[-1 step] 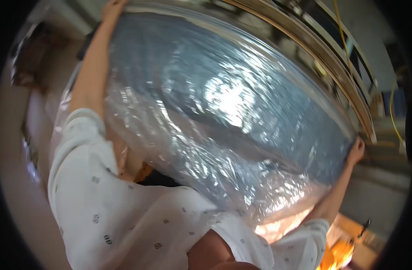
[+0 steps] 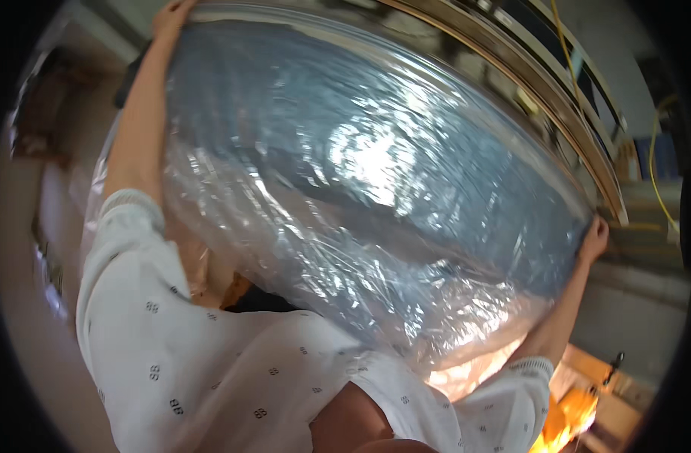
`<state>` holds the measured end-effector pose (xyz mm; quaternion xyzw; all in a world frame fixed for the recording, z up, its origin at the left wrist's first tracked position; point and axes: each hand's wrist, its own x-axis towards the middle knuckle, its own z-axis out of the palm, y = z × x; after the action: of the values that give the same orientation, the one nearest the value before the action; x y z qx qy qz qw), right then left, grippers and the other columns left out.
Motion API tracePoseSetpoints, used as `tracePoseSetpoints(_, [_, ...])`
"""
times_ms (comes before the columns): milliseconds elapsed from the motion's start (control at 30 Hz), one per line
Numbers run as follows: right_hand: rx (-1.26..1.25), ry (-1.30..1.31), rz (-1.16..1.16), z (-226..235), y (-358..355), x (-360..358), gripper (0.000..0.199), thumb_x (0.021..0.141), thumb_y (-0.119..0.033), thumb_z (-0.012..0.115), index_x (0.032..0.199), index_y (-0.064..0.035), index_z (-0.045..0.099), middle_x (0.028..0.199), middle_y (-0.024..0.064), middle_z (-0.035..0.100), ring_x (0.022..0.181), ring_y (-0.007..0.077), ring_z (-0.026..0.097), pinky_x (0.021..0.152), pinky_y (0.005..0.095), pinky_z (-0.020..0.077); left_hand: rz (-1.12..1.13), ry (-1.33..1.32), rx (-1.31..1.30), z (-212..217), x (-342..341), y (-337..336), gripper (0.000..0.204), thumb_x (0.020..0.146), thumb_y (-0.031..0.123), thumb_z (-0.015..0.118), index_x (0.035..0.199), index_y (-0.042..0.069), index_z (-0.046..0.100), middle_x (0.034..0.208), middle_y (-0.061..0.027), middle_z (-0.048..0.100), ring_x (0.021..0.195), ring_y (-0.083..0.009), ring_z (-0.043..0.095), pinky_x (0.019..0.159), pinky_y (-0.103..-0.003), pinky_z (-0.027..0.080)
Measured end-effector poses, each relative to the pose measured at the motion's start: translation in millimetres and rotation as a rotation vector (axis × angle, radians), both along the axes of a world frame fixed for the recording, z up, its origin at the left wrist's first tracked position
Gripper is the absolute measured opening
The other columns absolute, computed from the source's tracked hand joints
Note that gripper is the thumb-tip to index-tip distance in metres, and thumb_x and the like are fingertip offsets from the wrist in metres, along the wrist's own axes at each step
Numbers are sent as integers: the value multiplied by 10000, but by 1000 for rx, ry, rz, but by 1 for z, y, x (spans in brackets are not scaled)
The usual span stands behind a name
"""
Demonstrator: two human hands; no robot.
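A large clear plastic bag [image 2: 300, 219] stretches between my raised arms, shiny and crinkled. Its far part is filled by a flat blue-grey sheet-like thing [image 2: 262, 83]; whether this is cloth or something stiffer, I cannot tell. My left hand [image 2: 172, 16] is closed on the bag's far left corner, partly cut off by the picture's upper edge. At the right end, my right hand [image 2: 597, 235] pinches the other corner with curled fingers. The nearer part of the bag hangs loose and see-through toward my white shirt.
Beyond the bag runs a long curved-looking wooden edge [image 2: 504, 57], close to its far side. A yellow cord [image 2: 652, 162] hangs at the right. Something bright orange [image 2: 575, 415] lies low at the right, beside a wooden board [image 2: 598, 374]. Behind the bag much is hidden.
The bag and both hands sit slightly farther left and higher in the picture, as does the background. Both hands keep their hold.
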<state>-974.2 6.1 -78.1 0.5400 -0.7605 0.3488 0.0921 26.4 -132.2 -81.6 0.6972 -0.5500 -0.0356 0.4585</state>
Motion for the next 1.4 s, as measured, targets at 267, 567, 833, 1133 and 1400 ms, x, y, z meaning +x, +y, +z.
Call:
tracePoseSetpoints(267, [-228,57,-68,-5,11,-20,436,736,-304,721,874,32,479,878,105,475,794,214,449,762,323,394,145,118,95,-3,-33,-14,409,730,379,686,888,4,648,818,-67,612,800,-153,558,737,-283,425])
tracePoseSetpoints(567, [-316,-130,-109,-6,-3,2,375,849,-312,582,834,56,510,885,151,509,830,228,471,784,320,379,293,628,-216,-12,58,-14,335,864,194,500,1070,-61,569,1012,-162,608,919,-247,586,839,-349,442])
tracePoseSetpoints(833, [-373,-857,11,13,15,-6,368,881,-357,503,621,-96,481,568,-48,387,529,72,337,476,275,273,26,-59,401,-8,24,-10,617,836,515,526,1153,-12,570,1186,-132,551,1097,-224,491,949,-310,334])
tracePoseSetpoints(1133, [-192,-550,80,61,204,92,262,910,-286,487,761,-71,506,676,-35,405,621,63,341,579,203,288,314,-349,358,44,153,88,557,816,524,512,1110,60,607,1096,-144,607,982,-288,575,847,-367,432])
tracePoseSetpoints(1400, [-162,172,163,20,284,195,499,716,-203,681,1126,-28,456,1111,130,464,968,249,462,845,350,362,-378,-470,203,48,-179,82,358,914,264,490,1143,-5,551,1097,-139,595,1017,-226,552,885,-309,403])
